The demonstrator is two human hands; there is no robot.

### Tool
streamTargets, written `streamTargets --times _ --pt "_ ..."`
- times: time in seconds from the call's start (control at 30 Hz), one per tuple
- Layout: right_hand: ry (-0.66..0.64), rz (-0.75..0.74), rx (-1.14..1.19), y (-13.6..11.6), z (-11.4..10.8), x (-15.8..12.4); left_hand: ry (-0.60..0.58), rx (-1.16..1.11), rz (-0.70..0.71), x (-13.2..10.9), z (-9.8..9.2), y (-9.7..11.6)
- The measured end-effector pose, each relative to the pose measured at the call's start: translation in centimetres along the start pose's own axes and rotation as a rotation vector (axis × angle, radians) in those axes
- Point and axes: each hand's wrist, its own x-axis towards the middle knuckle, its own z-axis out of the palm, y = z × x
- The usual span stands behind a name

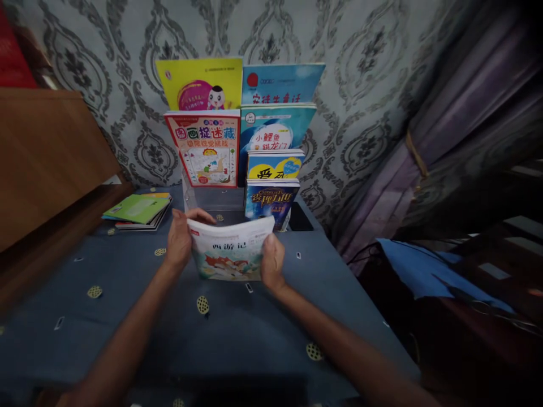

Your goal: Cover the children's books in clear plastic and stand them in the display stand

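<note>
A white-topped paperback book [229,251] with a painted cover is held up off the table between both hands, its top edge slightly bowed. My left hand [182,240] is closed on its left edge, fingers partly behind it. Its right edge is gripped by my right hand [272,260], thumb on the front. Just beyond stands a tiered clear book rack [203,199]. On it are a yellow book [199,85], a red picture book [206,150], a blue book [282,82], a teal book [275,127], a blue-and-yellow book [275,165] and a dark blue book [271,200].
A stack of thin books, green one [138,209] on top, lies at the table's left rear. A brown wooden piece [51,164] stands at the left. A dark flat object [300,216] lies right of the rack. Beyond the right table edge are a purple curtain [399,164] and blue cloth [424,268].
</note>
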Motion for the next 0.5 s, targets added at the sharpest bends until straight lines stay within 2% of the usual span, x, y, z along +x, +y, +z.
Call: streamTargets --times 0.1,0.17,0.23,0.27,0.4,0.5 --pt "-0.055 0.089 0.030 0.6 -0.3 -1.5 -0.029 -0.023 -0.035 -0.8 -0.3 -1.1" --pt "-0.092 0.127 0.061 0.9 -0.5 -2.3 0.025 -0.048 -0.084 -1.6 -0.7 -2.6" --pt "-0.119 0.174 0.090 1.2 -0.7 -2.8 0.115 -0.077 -0.195 -2.6 -1.1 -4.7" --pt "-0.129 0.199 0.095 1.4 -0.7 -3.0 0.123 -0.078 -0.234 -3.2 -1.3 -5.9" --pt "-0.153 0.242 0.074 1.9 -0.6 -3.1 0.111 -0.067 -0.318 -5.3 -2.2 -10.0" --pt "-0.159 0.217 0.071 2.2 -0.5 -3.1 0.008 -0.125 -0.417 -5.9 -2.3 -11.3"
